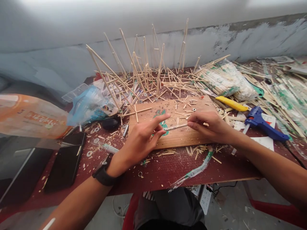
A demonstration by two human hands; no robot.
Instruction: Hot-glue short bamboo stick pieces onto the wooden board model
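Between my two hands a thin, pale stick (pixel 177 127) lies level, just above a wooden board (pixel 144 119). My left hand (pixel 144 137), with a black watch at the wrist, is closed in a pinch at the stick's left end, its index finger stretched out above. The right end is pinched by the fingertips of my right hand (pixel 211 125). Short cut pieces of stick, a metal nut (pixel 194 110) and a green print show on the board.
Tall stick frames (pixel 134 68) stand behind the board. At right are a yellow cutter (pixel 231 103), a blue glue gun (pixel 260 123) and bagged sticks (pixel 220 80). A black phone (pixel 66 163) and an orange bag (pixel 31 115) lie at left.
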